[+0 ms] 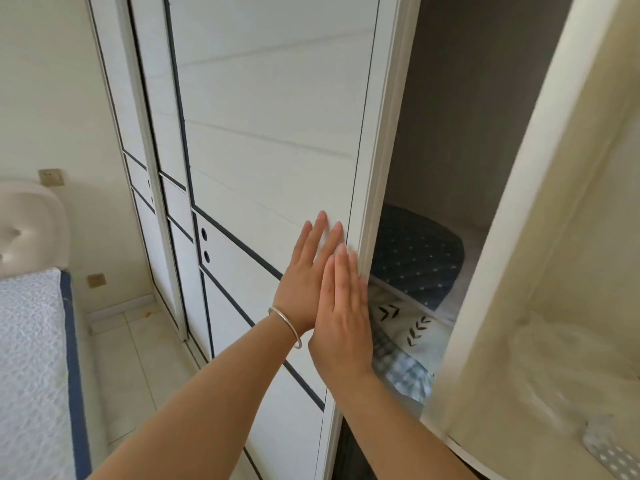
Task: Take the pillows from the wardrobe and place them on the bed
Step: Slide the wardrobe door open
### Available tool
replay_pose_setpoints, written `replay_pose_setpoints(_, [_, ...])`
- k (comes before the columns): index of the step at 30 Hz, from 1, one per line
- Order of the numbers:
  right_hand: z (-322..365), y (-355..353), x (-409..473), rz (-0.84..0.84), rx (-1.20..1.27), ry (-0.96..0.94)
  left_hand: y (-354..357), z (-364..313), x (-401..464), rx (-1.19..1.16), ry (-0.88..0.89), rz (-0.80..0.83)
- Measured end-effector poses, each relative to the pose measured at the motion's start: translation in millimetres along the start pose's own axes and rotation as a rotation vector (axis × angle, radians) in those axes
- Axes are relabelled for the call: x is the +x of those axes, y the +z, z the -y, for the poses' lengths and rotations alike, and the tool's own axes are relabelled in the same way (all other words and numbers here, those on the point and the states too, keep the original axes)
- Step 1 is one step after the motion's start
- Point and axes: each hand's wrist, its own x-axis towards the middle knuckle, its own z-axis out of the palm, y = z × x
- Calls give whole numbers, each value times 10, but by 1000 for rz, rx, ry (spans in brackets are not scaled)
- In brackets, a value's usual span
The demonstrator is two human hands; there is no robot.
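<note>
White sliding door (pixel 270 140) part open, both hands flat on it; pillows not yet touched.

Left hand (pixel 308 275) and right hand (pixel 341 313) lie side by side near the door's right edge, palms on the panel, the right overlapping the left's wrist; a bangle (pixel 287 323) sits on the left wrist. Fingers (pixel 322 233) of both are straight and spread slightly, gripping nothing. Judged purpose: flat palms give friction to push the door leftward, since no handle shows at this edge. Pillows lie in the wardrobe (pixel 460 133) gap just right of the hands: a dark dotted pillow (pixel 419 254) on top, a pale one with arrow marks (pixel 408 323) beneath, checked fabric (pixel 405 372) lower down. Bed (pixel 31 341) is at far left, well apart from the wardrobe. Gap looks narrow for lifting a pillow out, so more opening is probably needed.
</note>
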Motion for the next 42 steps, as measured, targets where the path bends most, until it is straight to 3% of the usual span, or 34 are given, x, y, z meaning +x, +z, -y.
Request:
replay_pose_setpoints(10, [214, 834, 678, -91, 93, -177, 152, 1046, 394, -134, -13, -106])
replay_pose_setpoints(17, [283, 1348, 1190, -99, 210, -358, 185, 1709, 612, -145, -140, -128])
replay_pose_setpoints(20, [394, 1564, 1381, -149, 304, -233, 198, 2006, 703, -113, -141, -121])
replay_pose_setpoints(23, [540, 1704, 1581, -173, 488, 7, 196, 2235, 765, -108, -161, -116])
replay_pose_setpoints(27, [637, 1843, 1984, 174, 746, 311, 133, 2564, 868, -82, -191, -114])
replay_pose_setpoints(35, [928, 2406, 2484, 94, 697, 247, 55, 3248, 1046, -56, -158, -146])
replay_pose_setpoints(42, [1256, 2790, 2853, 135, 620, 263, 82, 3941, 1220, -53, -177, -132])
